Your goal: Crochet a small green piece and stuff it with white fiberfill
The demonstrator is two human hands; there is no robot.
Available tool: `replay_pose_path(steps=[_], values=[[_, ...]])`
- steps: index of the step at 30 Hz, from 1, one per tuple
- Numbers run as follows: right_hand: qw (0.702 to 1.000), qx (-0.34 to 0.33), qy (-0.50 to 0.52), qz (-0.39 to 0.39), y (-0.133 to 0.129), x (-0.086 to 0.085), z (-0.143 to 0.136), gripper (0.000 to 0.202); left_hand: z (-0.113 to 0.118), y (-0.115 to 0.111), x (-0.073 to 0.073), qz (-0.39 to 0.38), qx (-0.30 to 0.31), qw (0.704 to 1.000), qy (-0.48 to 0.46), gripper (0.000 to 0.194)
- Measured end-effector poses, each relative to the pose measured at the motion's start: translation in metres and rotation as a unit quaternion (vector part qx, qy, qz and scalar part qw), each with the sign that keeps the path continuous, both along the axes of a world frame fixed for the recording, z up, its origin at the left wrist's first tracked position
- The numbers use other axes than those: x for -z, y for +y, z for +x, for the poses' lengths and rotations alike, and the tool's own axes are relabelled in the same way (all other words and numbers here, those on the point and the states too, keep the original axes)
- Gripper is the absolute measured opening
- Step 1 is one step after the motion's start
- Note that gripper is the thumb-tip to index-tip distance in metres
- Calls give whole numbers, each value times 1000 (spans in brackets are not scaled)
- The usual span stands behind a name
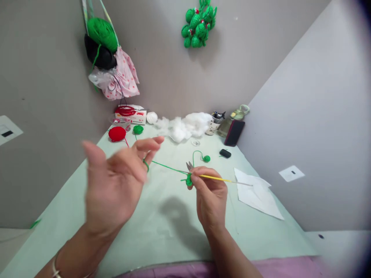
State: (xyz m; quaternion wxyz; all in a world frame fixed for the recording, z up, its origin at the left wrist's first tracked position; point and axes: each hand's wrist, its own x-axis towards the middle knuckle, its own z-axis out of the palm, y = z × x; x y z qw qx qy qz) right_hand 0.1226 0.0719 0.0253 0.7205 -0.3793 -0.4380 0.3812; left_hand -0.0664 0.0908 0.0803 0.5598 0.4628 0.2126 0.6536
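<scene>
Grey walls (162, 69) rise behind the pale green table (150, 239). My left hand (114, 187) is spread, well apart from my right hand (211, 195). One red-and-white box (141, 117) bears print too small to read. My right pinches one yellow hook (216, 177) and, joined to one green strand (168, 167), one small crochet piece (189, 180) above the table.

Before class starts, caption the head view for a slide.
Right hand holds yellow hook and green crochet piece; left hand carries yarn.

The single head-worn camera looks from above the near edge of the worktop (145, 239), close over its front, facing forward and down across it toward the wall (162, 69) behind its far end.
</scene>
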Motion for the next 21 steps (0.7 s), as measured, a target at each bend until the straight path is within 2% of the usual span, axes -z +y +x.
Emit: replay_pose_path(steps=[1,3,4,5,7,9,11,13,17,21], values=[[1000,8,-4,5,0,2,-2,11,2,1,8,69,-32,991,111,66],[999,23,-18,14,0,4,-6,10,10,6,26,134,-68,942,301,43],[999,30,-28,20,0,5,-7,11,14,8,33,129,-58,927,346,28],[998,37,-41,30,0,6,-9,12,18,10,40,94,-30,928,358,18],[995,47,-70,55,1,8,-11,16,27,11,47,-18,51,948,312,29],[992,51,-94,74,1,11,-11,18,34,9,50,-126,119,959,223,41],[991,47,-103,73,2,13,-10,17,40,6,50,-185,143,961,145,43],[993,39,-98,58,3,14,-7,14,44,2,51,-203,139,964,102,43],[997,-3,-73,13,3,14,-2,7,43,0,51,-196,117,969,94,48],[998,-44,-24,-38,3,13,1,7,37,2,52,-211,151,960,100,45]])
